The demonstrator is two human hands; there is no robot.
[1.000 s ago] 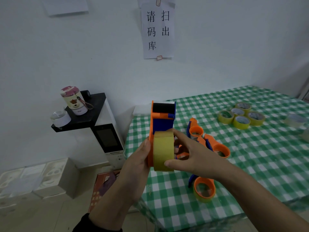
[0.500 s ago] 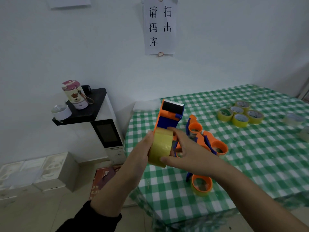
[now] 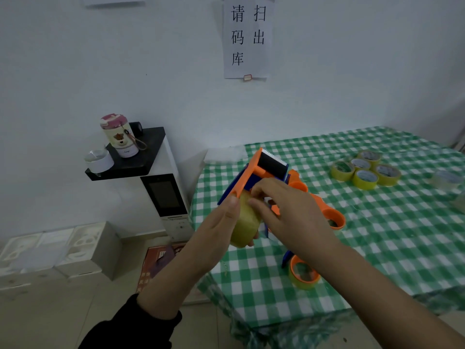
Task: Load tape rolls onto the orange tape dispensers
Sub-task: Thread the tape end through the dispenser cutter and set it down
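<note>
An orange and blue tape dispenser [image 3: 259,170] is held in the air above the table's left corner, tilted to the right with its black roller on top. A yellow tape roll [image 3: 245,224] sits on its lower end. My left hand [image 3: 221,222] grips the dispenser and roll from the left, thumb on the roll's edge. My right hand [image 3: 286,212] reaches in from the right, fingers curled on the roll's upper edge. Behind my right hand lie more orange dispensers [image 3: 332,217], one with a yellow roll [image 3: 303,273] near the front edge.
A green checked tablecloth [image 3: 402,235] covers the table. Several loose yellow tape rolls [image 3: 364,170] sit grouped at the back right, with a clear roll [image 3: 448,180] further right. Left of the table stands a white appliance [image 3: 166,197] carrying a cup [image 3: 119,136].
The dispenser has tipped from upright to leaning right and moved right with both hands. My right hand's fingers shifted from the roll's lower front to its upper edge.
</note>
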